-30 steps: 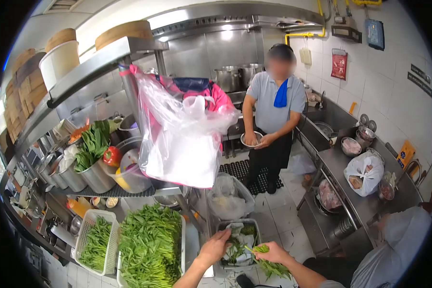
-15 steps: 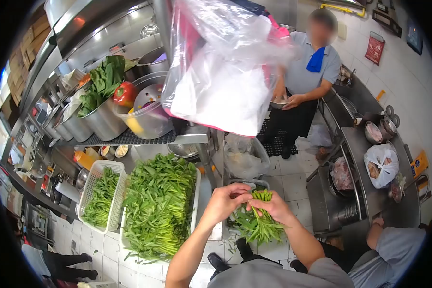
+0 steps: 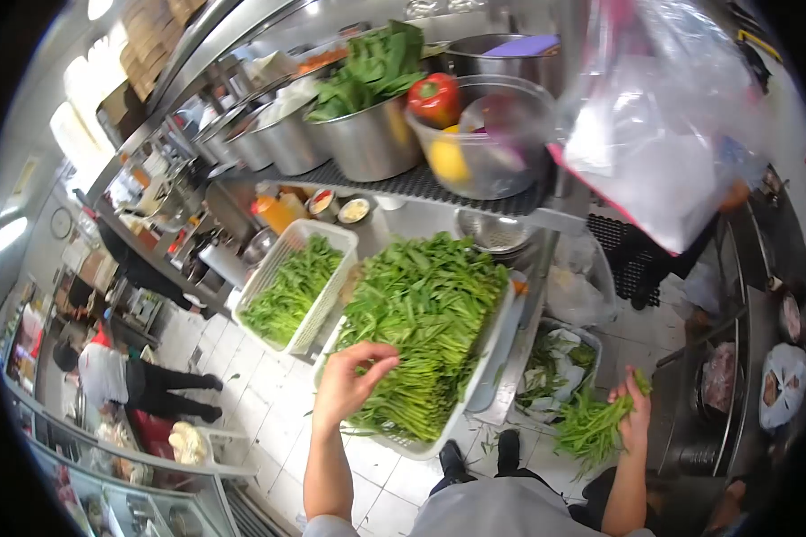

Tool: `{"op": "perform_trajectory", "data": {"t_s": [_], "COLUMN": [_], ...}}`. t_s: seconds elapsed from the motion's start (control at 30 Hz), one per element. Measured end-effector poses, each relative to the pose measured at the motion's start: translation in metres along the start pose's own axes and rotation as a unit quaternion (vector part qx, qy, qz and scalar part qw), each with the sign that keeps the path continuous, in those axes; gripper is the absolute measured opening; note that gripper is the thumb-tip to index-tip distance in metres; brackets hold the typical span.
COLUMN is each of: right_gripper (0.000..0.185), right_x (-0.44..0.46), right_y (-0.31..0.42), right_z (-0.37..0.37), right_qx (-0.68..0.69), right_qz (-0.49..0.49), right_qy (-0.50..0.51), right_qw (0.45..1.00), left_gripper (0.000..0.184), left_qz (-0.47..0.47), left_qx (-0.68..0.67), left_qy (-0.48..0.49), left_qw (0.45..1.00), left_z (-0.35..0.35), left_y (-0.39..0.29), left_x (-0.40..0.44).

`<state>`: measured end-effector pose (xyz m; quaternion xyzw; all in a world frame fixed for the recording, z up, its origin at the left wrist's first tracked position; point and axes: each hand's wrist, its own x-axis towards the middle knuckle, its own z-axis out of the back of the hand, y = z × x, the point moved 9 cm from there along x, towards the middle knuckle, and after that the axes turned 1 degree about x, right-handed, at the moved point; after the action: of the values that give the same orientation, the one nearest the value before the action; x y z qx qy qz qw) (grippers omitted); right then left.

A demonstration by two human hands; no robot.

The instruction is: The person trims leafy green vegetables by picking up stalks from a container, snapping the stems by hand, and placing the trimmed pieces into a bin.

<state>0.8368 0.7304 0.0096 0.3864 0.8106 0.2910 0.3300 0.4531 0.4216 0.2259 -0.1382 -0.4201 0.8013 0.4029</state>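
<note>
My right hand (image 3: 634, 414) is wrapped round a bunch of leafy green stems (image 3: 593, 427), like water spinach, whose leaves hang down to the left. My left hand (image 3: 356, 380) is over the near left part of a large pile of the same greens (image 3: 430, 313). Its fingers are curled toward the thumb, and nothing shows in them. The pile fills a white basket (image 3: 418, 447), cut stem ends facing me. A smaller white basket (image 3: 347, 240) with more greens (image 3: 295, 300) stands to its left. Below the bunch, a bin (image 3: 591, 338) contains leaf scraps and plastic.
A shelf (image 3: 367, 186) above the baskets bears steel pots (image 3: 367, 139) and a clear tub (image 3: 488, 170) with a red pepper (image 3: 435, 100). Plastic bags (image 3: 654, 125) hang at upper right. A steel counter (image 3: 761, 259) runs along the right. Another person (image 3: 107, 371) stands far left.
My view has swung left. My hands have moved apart: the left went over to the large pile, while the right keeps the bunch, now out to the right.
</note>
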Motion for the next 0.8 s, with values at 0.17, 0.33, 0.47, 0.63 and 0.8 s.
{"op": "perform_trajectory", "data": {"t_s": [0.17,0.33,0.47,0.63,0.8], "right_gripper": [0.035,0.024,0.018,0.018,0.019], "right_x": [-0.002,-0.003,-0.006,0.004,0.001], "right_y": [-0.054,-0.078,-0.07,-0.064,-0.034], "right_z": [0.05,0.027,0.008,0.007,-0.049], "right_qx": [0.043,0.066,0.07,0.044,0.006], "right_qz": [-0.046,-0.048,-0.048,-0.053,0.017], "right_qy": [-0.076,-0.05,-0.048,-0.062,-0.026], "right_qw": [0.995,0.995,0.995,0.996,0.999], "left_gripper": [0.016,0.016,0.012,0.012,0.023], "left_qz": [-0.09,-0.102,-0.076,-0.021,-0.023], "left_qx": [0.125,0.153,0.06,-0.048,-0.2], "left_qy": [0.134,0.142,0.064,-0.104,-0.134], "left_qw": [0.979,0.973,0.993,0.993,0.97], "left_z": [-0.044,-0.049,-0.005,0.066,0.103], "left_y": [0.011,0.019,0.019,0.041,0.006], "left_x": [-0.03,-0.021,-0.004,0.014,0.031]}}
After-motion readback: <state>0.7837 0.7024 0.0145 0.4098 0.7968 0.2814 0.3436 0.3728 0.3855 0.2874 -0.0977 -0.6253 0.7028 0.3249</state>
